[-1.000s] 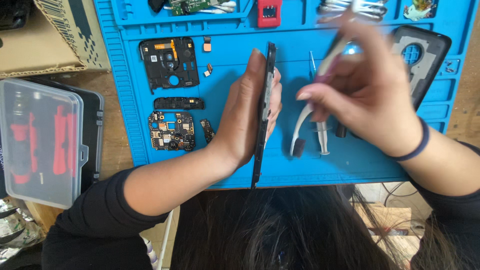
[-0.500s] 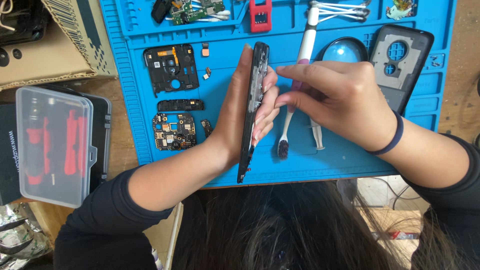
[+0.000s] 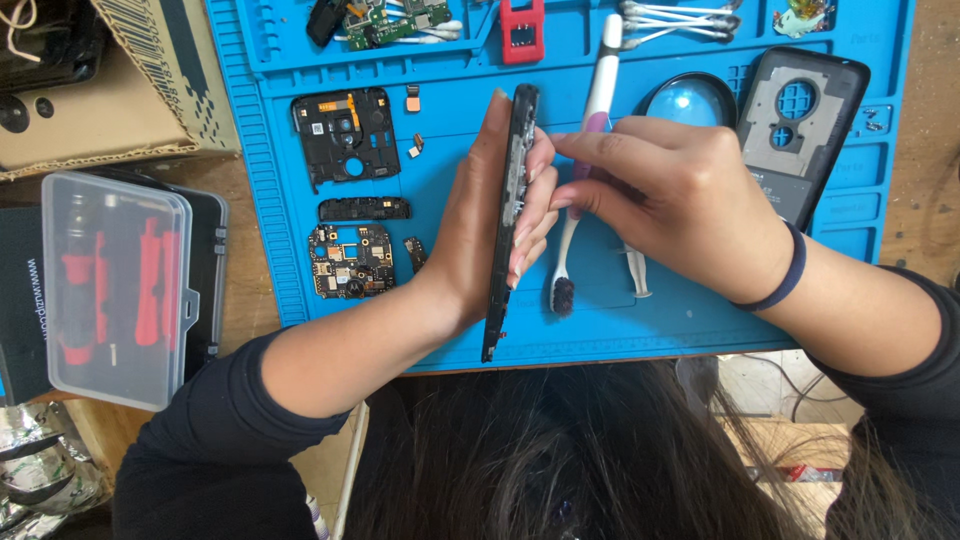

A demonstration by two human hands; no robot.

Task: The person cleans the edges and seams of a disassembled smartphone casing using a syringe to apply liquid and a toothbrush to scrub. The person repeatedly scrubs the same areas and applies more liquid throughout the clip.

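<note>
My left hand (image 3: 480, 215) grips a black phone body (image 3: 508, 220) held on edge over the blue work mat (image 3: 690, 320). My right hand (image 3: 680, 205) is just right of it, fingertips pinching at the phone's edge and lying over a white toothbrush (image 3: 590, 130) with dark bristles. Whether the right hand holds the toothbrush, I cannot tell. Metal tweezers (image 3: 636, 275) lie under that hand on the mat.
On the mat lie a black inner frame (image 3: 345, 135), a circuit board (image 3: 350, 260), a narrow black strip (image 3: 363, 209), a phone back cover (image 3: 800, 130), a round blue lens (image 3: 700, 100) and cotton swabs (image 3: 680, 20). A clear tool case (image 3: 115, 285) and a cardboard box (image 3: 130, 80) sit left.
My right hand came down from holding the tweezers raised to pinching at the phone's edge. The tweezers now rest on the mat. The view shifted slightly.
</note>
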